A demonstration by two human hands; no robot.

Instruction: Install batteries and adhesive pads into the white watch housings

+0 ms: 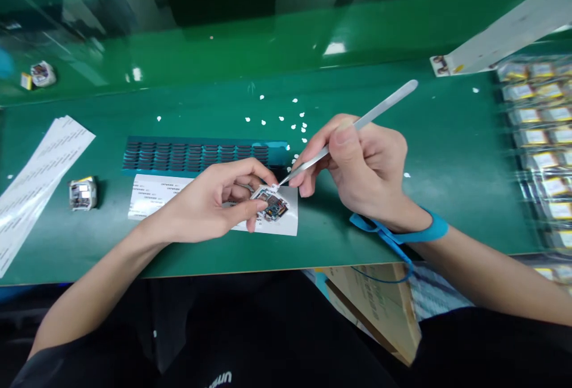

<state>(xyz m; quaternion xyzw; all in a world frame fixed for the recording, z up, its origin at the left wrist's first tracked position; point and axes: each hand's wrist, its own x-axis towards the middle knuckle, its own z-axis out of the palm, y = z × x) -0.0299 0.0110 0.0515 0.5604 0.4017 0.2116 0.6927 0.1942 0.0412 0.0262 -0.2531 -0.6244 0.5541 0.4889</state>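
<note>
A module (83, 194) lies at the far left of the mat (447, 155). A board (271, 204) is pinched in the left hand (210, 203) above a label sheet (154, 194). Tweezers (353, 126) are gripped by the right hand (361, 167), tip touching the board. A tray (540, 149) sits at the right.

So the small circuit board (271, 203) sits on a label sheet (179, 197) near the bench's (447, 185) front edge, pinched in the left hand (210, 203). The right hand (361, 167) is just right of it, and its tweezers' (348, 129) tip touches the board. Behind the sheet lies a strip of pads (196, 154). Far left: a paper stack (36, 173) with a little module (83, 193) beside it. Far right: trays of parts (543, 137).
</note>
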